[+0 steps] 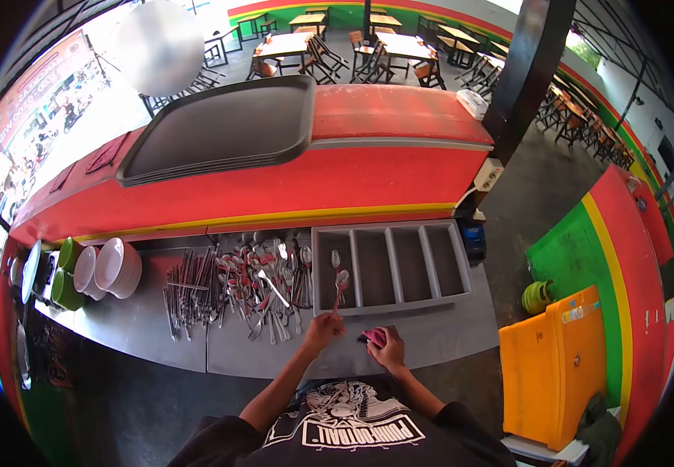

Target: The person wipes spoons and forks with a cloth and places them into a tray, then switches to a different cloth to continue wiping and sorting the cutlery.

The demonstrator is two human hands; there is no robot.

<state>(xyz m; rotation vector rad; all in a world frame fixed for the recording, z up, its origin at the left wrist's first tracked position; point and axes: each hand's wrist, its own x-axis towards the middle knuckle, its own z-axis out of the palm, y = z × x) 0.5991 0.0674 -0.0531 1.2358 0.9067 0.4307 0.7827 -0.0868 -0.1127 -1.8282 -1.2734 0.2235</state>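
Observation:
My left hand (pixel 321 331) is closed on the handle of a spoon (pixel 342 279), its bowl pointing up over the leftmost compartment of a grey cutlery tray (pixel 391 307). Inside that compartment lies another spoon (pixel 335 260). A crumpled dark red cloth (pixel 376 337) is gripped in my right hand (pixel 388 350), just in front of the tray. Left of the tray, a loose heap of spoons and forks (pixel 275 284) spreads over the metal counter (pixel 236 354). Beside it is a pile of thin metal cutlery (pixel 189 286), whose exact kind I cannot make out.
White bowls (pixel 119 268) and green bowls (pixel 64 288) stand at the counter's left end. Stacked dark trays (pixel 220 128) rest on the red ledge (pixel 399 113) behind. A black post (pixel 528 70) rises at the right, and an orange container (pixel 547 366) stands right of the counter.

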